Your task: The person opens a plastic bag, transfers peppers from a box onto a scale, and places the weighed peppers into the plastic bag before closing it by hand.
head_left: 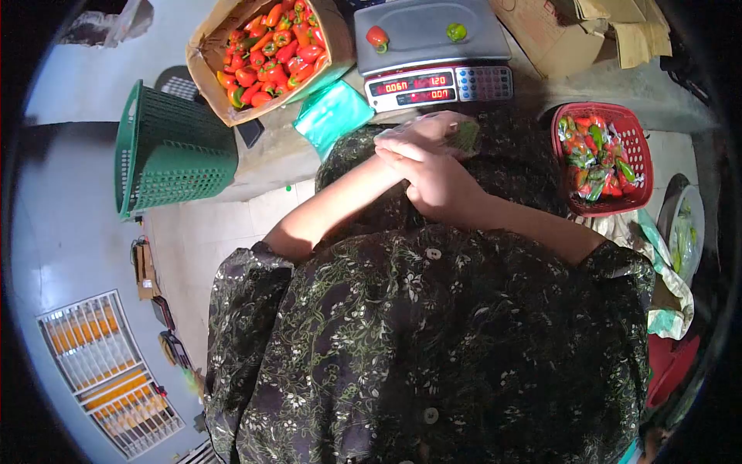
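Observation:
My left hand (427,130) reaches in from the left, just below the scale, with shiny clear plastic (464,138) over and beside it. Glare and overlap hide its fingers. Coming from the right, my right hand (440,184) lies across my left wrist, its fingers pressed together there; anything under them is hidden. On the steel pan of the digital scale (433,35) rest a red pepper (377,38) and a green pepper (456,32), apart from each other. The red display is lit.
An open cardboard box (202,50) of red peppers stands upper left, beside green plastic bags (334,116). A green basket (182,158) is further left. At right are a red basket (640,131) with bagged peppers and a white bowl (698,232). Cardboard (549,35) lies upper right.

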### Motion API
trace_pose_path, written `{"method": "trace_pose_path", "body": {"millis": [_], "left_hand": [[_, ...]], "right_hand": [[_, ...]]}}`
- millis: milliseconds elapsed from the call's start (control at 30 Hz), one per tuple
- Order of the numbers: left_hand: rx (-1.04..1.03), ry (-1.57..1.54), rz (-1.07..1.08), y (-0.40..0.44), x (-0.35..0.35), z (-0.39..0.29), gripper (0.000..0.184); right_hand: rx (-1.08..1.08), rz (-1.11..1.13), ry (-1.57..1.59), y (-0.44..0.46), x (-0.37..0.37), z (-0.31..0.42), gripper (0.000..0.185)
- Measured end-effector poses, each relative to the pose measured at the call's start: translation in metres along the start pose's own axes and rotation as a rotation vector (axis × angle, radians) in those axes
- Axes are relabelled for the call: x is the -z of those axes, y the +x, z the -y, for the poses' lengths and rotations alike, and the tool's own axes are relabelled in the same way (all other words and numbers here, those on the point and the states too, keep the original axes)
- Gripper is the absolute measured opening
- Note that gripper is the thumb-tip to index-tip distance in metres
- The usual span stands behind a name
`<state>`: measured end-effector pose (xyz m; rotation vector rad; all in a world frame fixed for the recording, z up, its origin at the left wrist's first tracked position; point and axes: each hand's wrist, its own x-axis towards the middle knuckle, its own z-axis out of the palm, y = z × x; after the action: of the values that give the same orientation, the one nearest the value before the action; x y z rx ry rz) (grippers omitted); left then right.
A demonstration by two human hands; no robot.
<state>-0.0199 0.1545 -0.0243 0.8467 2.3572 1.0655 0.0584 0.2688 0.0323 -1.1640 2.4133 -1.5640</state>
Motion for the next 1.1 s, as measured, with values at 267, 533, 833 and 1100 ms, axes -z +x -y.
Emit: {"method": "trace_pose_path", "body": {"millis": [267, 533, 833, 1100], "left_hand": [[0.051, 0.93, 0.126, 0.0, -0.006, 0.004, 0.027], [0.099, 0.413, 0.192, -0.028, 0.038, -0.033, 0.034], [0.155, 0.409, 0.285, -0.018, 0.033, -0.031, 0.033], [0.063, 0.35, 0.093, -0.011, 0.067, -0.056, 0.033]], "right_hand": [[0.007, -0.058, 0.058, 0.001, 0.006, 0.004, 0.056], [0.116, -0.054, 0.078, 0.006, -0.004, -0.004, 0.06], [0.123, -0.046, 0.058, 0.006, -0.015, -0.01, 0.06], [0.16, -0.233, 0.172, 0.04, 0.018, -0.013, 0.053]]}}
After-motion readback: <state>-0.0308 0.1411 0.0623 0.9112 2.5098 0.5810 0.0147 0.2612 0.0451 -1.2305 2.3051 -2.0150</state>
